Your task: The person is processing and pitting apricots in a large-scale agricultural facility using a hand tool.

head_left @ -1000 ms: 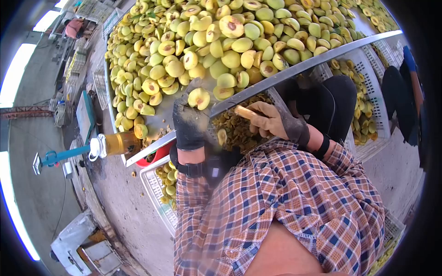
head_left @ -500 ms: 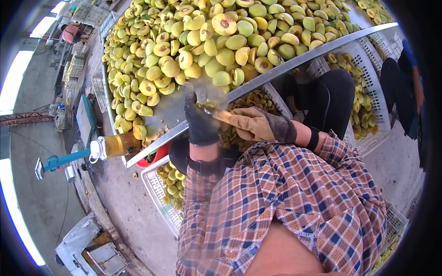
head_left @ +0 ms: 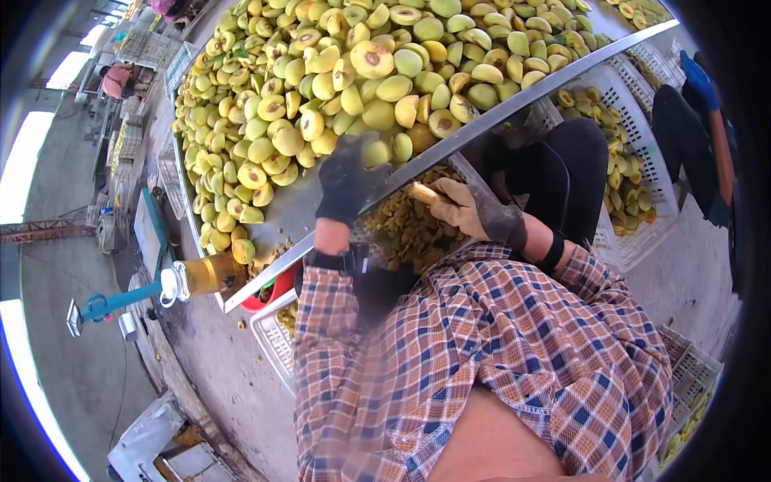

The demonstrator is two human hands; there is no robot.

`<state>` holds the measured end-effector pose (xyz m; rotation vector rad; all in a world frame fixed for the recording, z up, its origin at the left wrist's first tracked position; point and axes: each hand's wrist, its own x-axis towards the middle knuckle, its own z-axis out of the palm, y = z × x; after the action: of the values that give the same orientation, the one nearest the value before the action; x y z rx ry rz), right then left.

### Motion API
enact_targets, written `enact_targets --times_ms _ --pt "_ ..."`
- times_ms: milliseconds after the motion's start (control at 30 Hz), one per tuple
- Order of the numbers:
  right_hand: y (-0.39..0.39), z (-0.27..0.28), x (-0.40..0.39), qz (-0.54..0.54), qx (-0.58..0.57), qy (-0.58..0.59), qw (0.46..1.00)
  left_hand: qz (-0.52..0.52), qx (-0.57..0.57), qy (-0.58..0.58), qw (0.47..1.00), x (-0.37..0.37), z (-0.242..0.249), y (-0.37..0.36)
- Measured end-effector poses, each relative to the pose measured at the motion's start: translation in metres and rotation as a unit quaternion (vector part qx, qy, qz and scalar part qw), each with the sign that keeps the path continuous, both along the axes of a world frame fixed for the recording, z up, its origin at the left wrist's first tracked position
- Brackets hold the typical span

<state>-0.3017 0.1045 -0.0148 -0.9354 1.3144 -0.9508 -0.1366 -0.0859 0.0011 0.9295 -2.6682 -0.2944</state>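
Observation:
My left hand (head_left: 347, 178), in a black glove, is over the near edge of a metal table beside a heap of halved yellow-green stone fruit (head_left: 313, 120). Motion blurs its fingers, so whether a fruit half is between them cannot be made out. Just past the table's rim (head_left: 514, 115), my right hand (head_left: 474, 215) in a tan and grey glove is closed around a wooden-handled tool (head_left: 423, 193). The tool's metal end does not show clearly now. Under the hands, fruit pieces (head_left: 414, 229) fill a container in front of my lap.
A white crate (head_left: 654, 173) of fruit halves stands to the right, near another person's blue-gloved hand (head_left: 700, 80). At the table's left corner is a jar of amber liquid (head_left: 205, 275). A red basin (head_left: 277, 291) and a white crate (head_left: 275, 341) sit below it.
My left hand has moved away from the tool, up toward the fruit heap. My right hand has drawn slightly right and back, still holding the tool.

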Motion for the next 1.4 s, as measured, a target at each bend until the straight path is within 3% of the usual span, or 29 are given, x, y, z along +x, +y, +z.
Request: enact_targets --times_ms 100,167,233,333,467,567,600,667,733,800,833,867,900,967,1033,1100,1200,1300,1367,1400 --pt "0.000 0.009 0.001 -0.018 0.017 -0.057 0.998 0.010 0.041 -0.006 0.999 -0.008 0.010 -0.004" --pt "-0.003 0.013 -0.001 -0.037 0.011 -0.154 0.987 0.067 0.347 0.147 0.924 0.004 0.017 -0.013" --pt "-0.011 0.031 0.001 -0.032 -0.019 -0.135 0.990 0.031 0.372 0.273 0.887 0.018 0.022 -0.003" --pt "-0.025 0.043 0.009 -0.023 -0.091 -0.115 0.989 0.046 0.436 0.319 0.840 0.024 0.049 0.033" --pt "-0.034 0.030 0.022 -0.043 -0.149 -0.113 0.981 0.069 0.422 0.342 0.837 0.029 0.039 0.048" --pt "-0.029 0.045 0.018 -0.034 -0.108 -0.139 0.984 0.017 0.562 0.466 0.683 0.033 0.038 0.055" --pt "-0.026 0.054 0.014 -0.025 -0.083 -0.154 0.984 0.022 0.588 0.476 0.654 0.032 0.040 0.059" --pt "-0.022 0.065 0.011 -0.013 -0.083 -0.146 0.986 0.027 0.311 0.354 0.881 0.048 0.000 0.049" --pt "-0.021 0.056 0.012 -0.014 -0.108 -0.145 0.983 -0.001 0.114 0.260 0.959 0.054 -0.012 0.047" --pt "-0.024 0.025 0.018 -0.025 -0.159 -0.150 0.975 -0.056 0.034 0.229 0.971 0.056 -0.008 0.051" --pt "-0.022 0.029 0.017 -0.016 -0.146 -0.152 0.977 -0.029 0.245 0.330 0.911 0.053 -0.003 0.054" --pt "-0.019 0.036 0.015 -0.007 -0.134 -0.153 0.979 0.000 0.442 0.411 0.797 0.047 0.003 0.058" --pt "-0.018 0.040 0.014 0.003 -0.121 -0.155 0.981 0.029 0.613 0.468 0.636 0.043 0.006 0.061" --pt "-0.020 0.040 0.017 -0.001 -0.123 -0.155 0.980 0.027 0.444 0.398 0.802 0.042 -0.009 0.063" --pt "-0.021 0.037 0.018 0.006 -0.119 -0.159 0.980 0.030 0.455 0.415 0.787 0.041 -0.013 0.066" --pt "-0.022 0.032 0.015 0.026 -0.110 -0.167 0.979 0.041 0.635 0.511 0.578 0.032 0.017 0.074" --pt "-0.014 0.050 0.006 0.085 -0.011 -0.216 0.973 0.055 0.635 0.513 0.575 0.032 0.016 0.076" --pt "-0.019 0.015 0.009 0.103 -0.125 -0.233 0.959 0.013 0.633 0.489 0.600 0.033 0.023 0.079" --pt "-0.035 -0.002 -0.005 0.147 0.002 -0.321 0.936 -0.031 0.646 0.443 0.621 0.039 0.022 0.074" --pt "-0.036 -0.006 -0.008 0.159 -0.018 -0.270 0.950 -0.053 0.652 0.419 0.630 0.042 0.023 0.070"
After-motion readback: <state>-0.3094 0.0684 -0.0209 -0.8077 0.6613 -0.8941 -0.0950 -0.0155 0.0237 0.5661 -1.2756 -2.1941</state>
